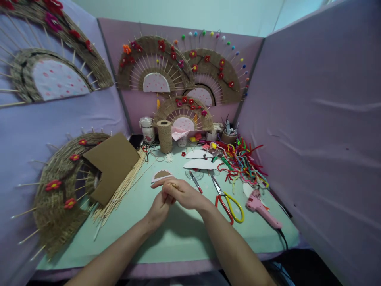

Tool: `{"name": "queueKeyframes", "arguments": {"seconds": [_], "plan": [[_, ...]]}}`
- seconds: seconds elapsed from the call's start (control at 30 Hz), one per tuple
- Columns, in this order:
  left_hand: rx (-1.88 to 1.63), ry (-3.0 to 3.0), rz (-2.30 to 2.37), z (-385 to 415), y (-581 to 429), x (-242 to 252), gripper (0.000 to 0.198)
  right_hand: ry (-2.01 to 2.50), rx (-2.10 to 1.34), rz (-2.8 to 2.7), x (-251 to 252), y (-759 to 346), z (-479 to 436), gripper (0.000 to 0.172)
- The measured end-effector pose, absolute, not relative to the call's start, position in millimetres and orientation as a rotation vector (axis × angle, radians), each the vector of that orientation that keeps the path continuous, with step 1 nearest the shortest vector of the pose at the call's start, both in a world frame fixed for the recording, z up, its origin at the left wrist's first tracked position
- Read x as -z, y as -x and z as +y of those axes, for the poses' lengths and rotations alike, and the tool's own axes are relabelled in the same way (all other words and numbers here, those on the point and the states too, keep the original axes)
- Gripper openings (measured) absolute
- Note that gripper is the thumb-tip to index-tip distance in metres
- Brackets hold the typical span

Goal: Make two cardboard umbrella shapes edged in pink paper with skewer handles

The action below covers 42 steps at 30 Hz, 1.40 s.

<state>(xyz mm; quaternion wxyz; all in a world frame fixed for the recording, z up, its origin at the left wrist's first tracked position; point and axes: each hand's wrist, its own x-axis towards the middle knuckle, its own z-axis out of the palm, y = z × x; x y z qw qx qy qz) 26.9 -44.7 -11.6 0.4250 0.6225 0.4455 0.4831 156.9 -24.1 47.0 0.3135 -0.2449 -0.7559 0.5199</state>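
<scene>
My left hand [160,207] and my right hand [188,194] meet over the middle of the table. The left fingers are curled into a fist, and the right hand closes over them from the right. Between them shows a small tan bundle [172,185], which looks like the ends of thin wooden sticks; its lower part is hidden by the fingers. Just beyond the hands lies a cardboard half-circle with a scalloped white edge [162,174], partly covered by the right hand. A red pen [195,182] and scissors with red and yellow handles [222,194] lie to the right.
Long thin sticks [119,196] and brown cardboard [114,167] lie at left beside a twine-covered fan [56,198]. A twine spool [164,137] stands behind. White paper pieces [201,164], pipe cleaners [245,161] and a pink glue gun [263,210] are at right. Finished fans [154,43] hang on the partition.
</scene>
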Motion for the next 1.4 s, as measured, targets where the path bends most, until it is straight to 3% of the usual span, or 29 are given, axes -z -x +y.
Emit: {"name": "queueKeyframes", "arguments": {"seconds": [0.27, 0.57, 0.83, 1.4], "plan": [[-1.133, -1.558, 1.047, -49, -30, 21, 0.033, 0.721, -1.355, -1.977, -27, -159, -24, 0.037], [-1.209, -1.436, 0.935, -49, -38, 23, 0.048, 0.647, -1.304, -1.959, -28, -158, -25, 0.031], [-1.183, -1.65, 1.013, -51, -30, 35, 0.036, 0.649, -1.347, -2.008, -37, -156, -24, 0.016], [-1.264, -1.783, 0.949, -52, -33, 29, 0.027, 0.718, -1.263, -1.994, -41, -148, -30, 0.028]]}}
